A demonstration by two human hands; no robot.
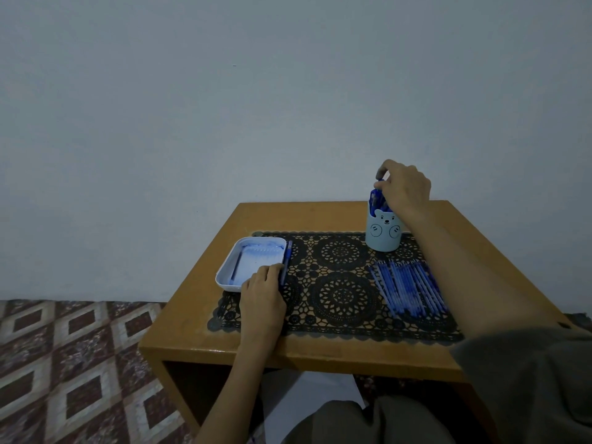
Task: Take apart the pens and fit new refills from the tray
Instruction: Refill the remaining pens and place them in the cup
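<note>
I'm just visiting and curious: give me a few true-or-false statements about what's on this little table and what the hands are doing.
1. The right hand is at the pens in the bear cup. True.
2. The tray sits on the table's right side. False: it is on the left.
3. The left hand rests by the tray's near corner. True.
4. The row of blue pens lies inside the tray. False: it lies on the lace mat, right of centre.
</note>
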